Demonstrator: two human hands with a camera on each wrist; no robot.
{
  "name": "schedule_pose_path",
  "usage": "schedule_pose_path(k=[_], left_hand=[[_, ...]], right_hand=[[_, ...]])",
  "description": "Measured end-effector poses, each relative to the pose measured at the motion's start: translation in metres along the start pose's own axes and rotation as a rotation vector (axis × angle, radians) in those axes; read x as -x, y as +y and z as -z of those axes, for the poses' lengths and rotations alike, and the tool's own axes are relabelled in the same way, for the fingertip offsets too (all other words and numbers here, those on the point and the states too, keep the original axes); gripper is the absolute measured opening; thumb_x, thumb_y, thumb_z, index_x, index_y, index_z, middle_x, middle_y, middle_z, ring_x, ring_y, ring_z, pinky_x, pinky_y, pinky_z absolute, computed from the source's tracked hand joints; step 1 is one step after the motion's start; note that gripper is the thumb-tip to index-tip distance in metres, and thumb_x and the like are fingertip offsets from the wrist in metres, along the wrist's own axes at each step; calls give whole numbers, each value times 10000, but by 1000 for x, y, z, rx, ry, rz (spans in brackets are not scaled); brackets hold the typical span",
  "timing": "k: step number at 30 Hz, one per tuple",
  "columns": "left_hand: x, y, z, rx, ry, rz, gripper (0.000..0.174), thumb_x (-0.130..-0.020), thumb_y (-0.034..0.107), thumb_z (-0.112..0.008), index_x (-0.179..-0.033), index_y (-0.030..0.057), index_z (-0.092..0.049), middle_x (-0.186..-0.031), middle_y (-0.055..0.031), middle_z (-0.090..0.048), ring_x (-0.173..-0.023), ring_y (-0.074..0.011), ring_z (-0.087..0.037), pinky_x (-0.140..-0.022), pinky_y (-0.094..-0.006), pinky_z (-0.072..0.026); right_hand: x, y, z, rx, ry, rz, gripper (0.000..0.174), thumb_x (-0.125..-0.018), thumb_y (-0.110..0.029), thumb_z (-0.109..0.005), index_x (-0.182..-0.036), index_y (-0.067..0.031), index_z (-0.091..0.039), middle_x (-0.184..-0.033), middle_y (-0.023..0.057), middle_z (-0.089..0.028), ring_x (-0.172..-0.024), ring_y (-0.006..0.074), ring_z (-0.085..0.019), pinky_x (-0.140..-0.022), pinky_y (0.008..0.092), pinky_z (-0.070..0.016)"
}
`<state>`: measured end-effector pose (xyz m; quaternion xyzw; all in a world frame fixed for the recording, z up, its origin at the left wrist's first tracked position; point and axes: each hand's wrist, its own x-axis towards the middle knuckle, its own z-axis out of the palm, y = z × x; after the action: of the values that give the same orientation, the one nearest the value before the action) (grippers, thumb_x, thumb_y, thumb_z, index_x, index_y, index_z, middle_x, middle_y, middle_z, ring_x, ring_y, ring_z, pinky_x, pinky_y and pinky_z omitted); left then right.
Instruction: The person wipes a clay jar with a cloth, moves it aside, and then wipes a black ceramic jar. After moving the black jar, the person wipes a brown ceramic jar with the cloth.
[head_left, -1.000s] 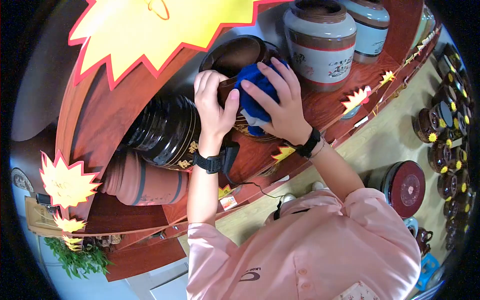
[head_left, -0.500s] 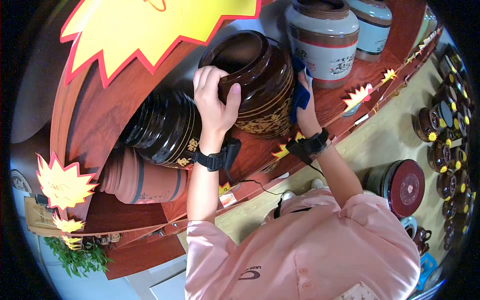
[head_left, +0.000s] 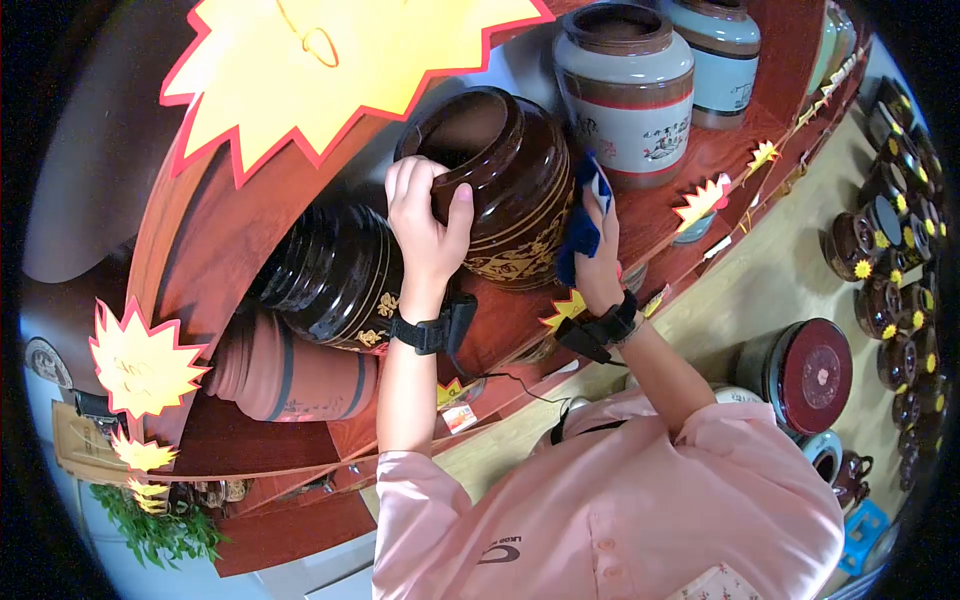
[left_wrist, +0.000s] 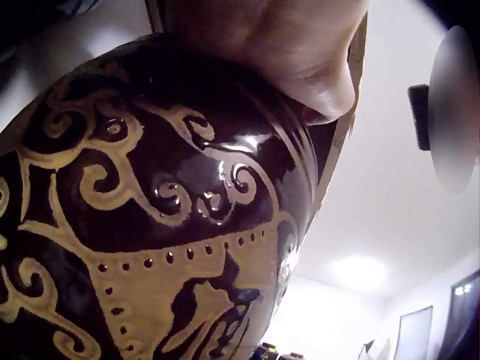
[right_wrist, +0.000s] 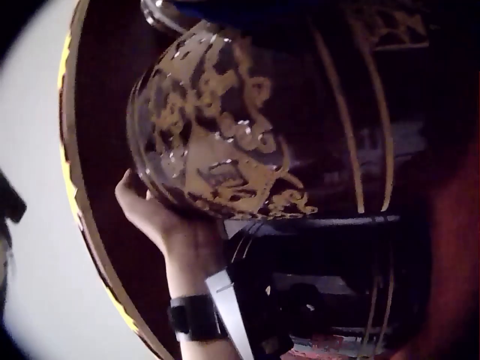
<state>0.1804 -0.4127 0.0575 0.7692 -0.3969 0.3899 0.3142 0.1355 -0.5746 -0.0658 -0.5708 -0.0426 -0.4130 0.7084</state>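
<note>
A dark brown glazed jar (head_left: 525,185) with gold patterns and a wide mouth stands on the wooden shelf. My left hand (head_left: 425,215) grips its rim, fingers over the edge and thumb on the near side. In the left wrist view, that hand (left_wrist: 277,45) lies across the top of the patterned jar (left_wrist: 150,225). At the jar's right side, my right hand (head_left: 600,270) holds a blue cloth (head_left: 579,245) against the glaze; the jar and cloth partly hide its fingers. A strip of blue cloth (right_wrist: 247,10) shows along the top of the right wrist view.
Left of the jar are a black glazed jar (head_left: 330,270) and a reddish clay jar (head_left: 290,370). Grey-white jars (head_left: 630,100) stand close on the right. Starburst price tags (head_left: 565,310) line the shelf edge; a large one (head_left: 330,70) hangs above. More jars (head_left: 890,280) stand across the floor.
My right hand has taken the blue cloth from the front of the jar's mouth round to its right side, then slightly lower. My left hand has stayed on the rim.
</note>
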Motion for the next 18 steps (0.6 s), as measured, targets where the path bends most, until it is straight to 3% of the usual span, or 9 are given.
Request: schedule_pose_path(k=[2,3,6,7,11,12,14,18], left_hand=[[1,0,0,-5,-7,10,182,-809,148,-593,-856,-11,-518,-905,-161,-547,-892,-329,-494,-838,-390,-406],[2,0,0,-1,-9,16,179,-806,144,-594,-853,-10,-516,-901,-160,-545,-889,-329,-493,-835,-390,-406],[2,1,2,3,-4,22,171,-800,134,-597,-843,-8,-512,-890,-157,-540,-878,-327,-490,-826,-389,-407],[2,1,2,4,1,19,169,-798,132,-597,-839,-7,-511,-886,-155,-539,-873,-325,-489,-823,-388,-407],[-1,2,1,7,-17,27,162,-788,121,-600,-833,-7,-513,-875,-149,-543,-866,-325,-492,-822,-387,-409],[1,1,1,13,-11,33,166,-764,113,-619,-820,-4,-516,-855,-150,-534,-857,-333,-487,-804,-395,-408],[-1,-1,-1,26,0,34,181,-717,98,-657,-792,4,-522,-817,-153,-516,-839,-349,-479,-769,-410,-405],[-1,3,0,-13,-7,19,171,-785,129,-604,-842,-11,-524,-891,-156,-561,-886,-332,-509,-824,-388,-414]], right_hand=[[-16,-33,-11,172,-35,249,470,-921,-103,-495,-1370,8,-411,-1450,196,-362,-1324,332,-381,-1100,377,-280],[-27,-50,-18,132,-48,239,544,-873,-102,-558,-1391,-30,-410,-1431,202,-378,-1322,385,-355,-1106,426,-277],[-44,-72,-32,558,-200,482,606,-814,-106,-618,-1385,-50,-422,-1399,221,-393,-1309,423,-343,-1097,459,-289],[-47,-72,-34,558,-189,491,616,-787,-107,-647,-1364,-47,-441,-1352,232,-417,-1275,429,-369,-1082,460,-308],[-66,-51,-24,380,-184,387,495,-847,-109,-595,-1319,-28,-469,-1257,241,-487,-1187,403,-457,-1051,417,-342],[-69,-46,-20,280,-165,323,424,-911,-127,-536,-1313,-12,-466,-1222,194,-536,-1161,326,-505,-1033,362,-355],[-65,-30,-15,-69,-84,-170,402,-971,-203,-489,-1313,5,-452,-1222,126,-553,-1149,237,-512,-1025,317,-348],[-42,57,7,-219,-58,-244,445,-1010,-283,-440,-1342,13,-422,-1252,76,-535,-1152,164,-479,-1019,281,-330]])
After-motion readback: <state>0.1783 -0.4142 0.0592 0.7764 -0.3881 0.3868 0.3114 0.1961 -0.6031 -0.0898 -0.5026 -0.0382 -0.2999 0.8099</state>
